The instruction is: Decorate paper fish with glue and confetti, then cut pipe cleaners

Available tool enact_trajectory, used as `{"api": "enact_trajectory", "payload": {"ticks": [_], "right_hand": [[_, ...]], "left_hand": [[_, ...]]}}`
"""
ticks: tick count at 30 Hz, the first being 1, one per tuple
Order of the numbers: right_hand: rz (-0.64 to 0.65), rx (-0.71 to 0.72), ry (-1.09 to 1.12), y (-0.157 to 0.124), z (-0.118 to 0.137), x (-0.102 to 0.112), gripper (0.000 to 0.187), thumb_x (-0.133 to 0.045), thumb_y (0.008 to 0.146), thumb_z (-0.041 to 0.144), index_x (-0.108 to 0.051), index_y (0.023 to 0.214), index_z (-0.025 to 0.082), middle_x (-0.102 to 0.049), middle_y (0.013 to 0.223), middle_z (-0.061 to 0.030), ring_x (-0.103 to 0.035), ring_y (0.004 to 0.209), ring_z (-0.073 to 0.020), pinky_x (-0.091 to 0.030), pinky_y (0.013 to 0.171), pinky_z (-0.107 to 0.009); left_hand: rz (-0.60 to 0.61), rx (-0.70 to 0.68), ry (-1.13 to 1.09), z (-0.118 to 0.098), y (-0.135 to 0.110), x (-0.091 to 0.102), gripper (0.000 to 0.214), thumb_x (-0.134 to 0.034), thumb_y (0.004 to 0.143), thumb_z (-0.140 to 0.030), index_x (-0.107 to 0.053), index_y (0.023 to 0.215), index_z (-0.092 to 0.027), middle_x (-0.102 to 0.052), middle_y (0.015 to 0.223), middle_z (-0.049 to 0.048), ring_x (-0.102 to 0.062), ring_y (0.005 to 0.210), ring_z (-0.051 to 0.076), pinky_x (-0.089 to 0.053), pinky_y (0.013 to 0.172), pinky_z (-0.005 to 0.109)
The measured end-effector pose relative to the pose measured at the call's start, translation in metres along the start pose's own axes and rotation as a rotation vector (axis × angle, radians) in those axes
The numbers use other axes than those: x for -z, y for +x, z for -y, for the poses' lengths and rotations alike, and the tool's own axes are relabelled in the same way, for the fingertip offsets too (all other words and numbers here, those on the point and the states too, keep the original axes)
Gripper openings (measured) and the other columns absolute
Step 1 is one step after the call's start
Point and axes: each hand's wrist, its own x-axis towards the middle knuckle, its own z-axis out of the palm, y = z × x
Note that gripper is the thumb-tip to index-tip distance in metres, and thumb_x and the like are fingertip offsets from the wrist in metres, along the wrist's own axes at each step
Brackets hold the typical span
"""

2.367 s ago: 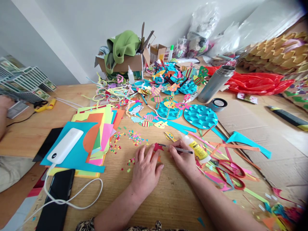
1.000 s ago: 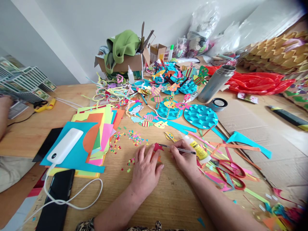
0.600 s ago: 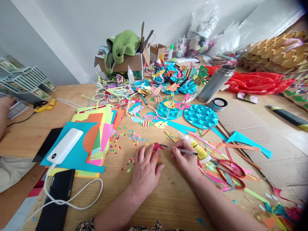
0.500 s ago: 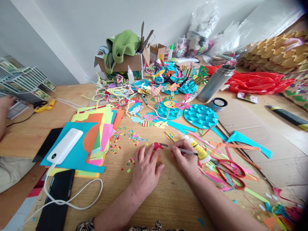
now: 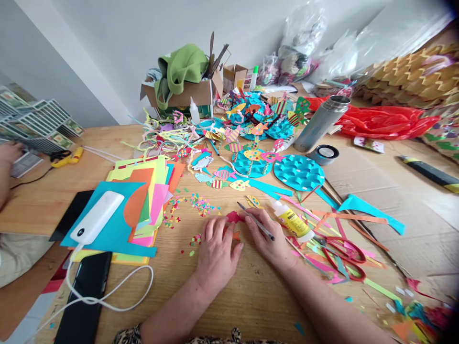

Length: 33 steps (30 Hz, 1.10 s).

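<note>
My left hand (image 5: 218, 248) lies flat on the table with its fingers stretched forward, the tips at a small red paper piece (image 5: 234, 217). An orange paper piece (image 5: 236, 236) peeks out between its thumb and fingers; the rest is covered. My right hand (image 5: 270, 241) is closed around a slim grey pen (image 5: 264, 229), resting just right of the red piece. Ahead of it lies a yellow paper fish (image 5: 253, 201). A glue bottle (image 5: 294, 220) lies on its side to its right. Tiny coloured paper bits (image 5: 202, 204) are heaped beyond my left hand.
Red-handled scissors (image 5: 344, 251) lie among paper strips at right. A steel flask (image 5: 322, 123) stands behind blue paper discs (image 5: 299, 173). Coloured sheets (image 5: 107, 239) bear a white power bank (image 5: 96, 217); its cable loops beside a black phone (image 5: 84, 296). Another person's hand (image 5: 10, 153) is at far left.
My right hand has tilted the pen, so its far end now points up and left and its near end has swung down toward me. My left hand has barely moved.
</note>
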Motion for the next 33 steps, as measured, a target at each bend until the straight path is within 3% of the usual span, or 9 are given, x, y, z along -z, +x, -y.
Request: {"api": "enact_trajectory", "payload": {"ticks": [6, 14, 18, 22, 33], "right_hand": [[-0.102, -0.011, -0.007, -0.002, 0.001, 0.0, 0.012, -0.054, 0.093, 0.031, -0.059, 0.101, 0.024, -0.072, 0.09, -0.005, -0.069, 0.079, -0.0194, -0.054, 0.073, -0.032], [-0.267, -0.094, 0.238, 0.004, 0.003, 0.002, 0.026, -0.057, 0.091, 0.043, -0.067, 0.083, 0.02, -0.059, 0.061, -0.0004, -0.056, 0.053, -0.0145, -0.046, 0.051, -0.028], [-0.2, -0.191, 0.324, 0.006, 0.005, 0.004, 0.034, -0.06, 0.086, 0.05, -0.062, 0.071, 0.019, -0.054, 0.051, 0.0007, -0.052, 0.045, -0.0139, -0.042, 0.043, -0.027], [-0.147, -0.246, 0.384, 0.008, 0.003, 0.005, 0.033, -0.065, 0.081, 0.053, -0.061, 0.077, 0.02, -0.057, 0.055, 0.0008, -0.055, 0.045, -0.0142, -0.046, 0.044, -0.027], [-0.198, -0.248, 0.408, 0.008, -0.001, 0.005, 0.026, -0.065, 0.08, 0.044, -0.056, 0.077, 0.021, -0.057, 0.057, 0.0024, -0.055, 0.044, -0.0123, -0.048, 0.043, -0.025]], "left_hand": [[0.01, -0.005, -0.005, -0.001, 0.001, 0.002, 0.043, -0.058, 0.09, -0.029, -0.052, 0.13, -0.016, -0.055, 0.132, 0.0101, -0.042, 0.125, 0.031, -0.035, 0.11, 0.053], [0.024, -0.019, 0.029, -0.001, 0.001, 0.002, 0.043, -0.057, 0.091, -0.033, -0.054, 0.133, -0.028, -0.051, 0.134, 0.007, -0.039, 0.127, 0.032, -0.032, 0.111, 0.058], [0.027, -0.019, 0.026, 0.0, 0.0, 0.001, 0.046, -0.058, 0.09, -0.034, -0.052, 0.135, -0.028, -0.049, 0.135, 0.0074, -0.038, 0.127, 0.032, -0.031, 0.111, 0.059], [0.034, -0.023, 0.036, 0.001, 0.0, 0.0, 0.046, -0.057, 0.09, -0.036, -0.051, 0.135, -0.028, -0.048, 0.138, 0.0075, -0.037, 0.129, 0.034, -0.031, 0.111, 0.06], [0.036, -0.028, 0.048, 0.002, -0.001, -0.004, 0.052, -0.058, 0.09, -0.039, -0.047, 0.139, -0.025, -0.049, 0.138, 0.0078, -0.035, 0.131, 0.034, -0.029, 0.112, 0.059]]}}
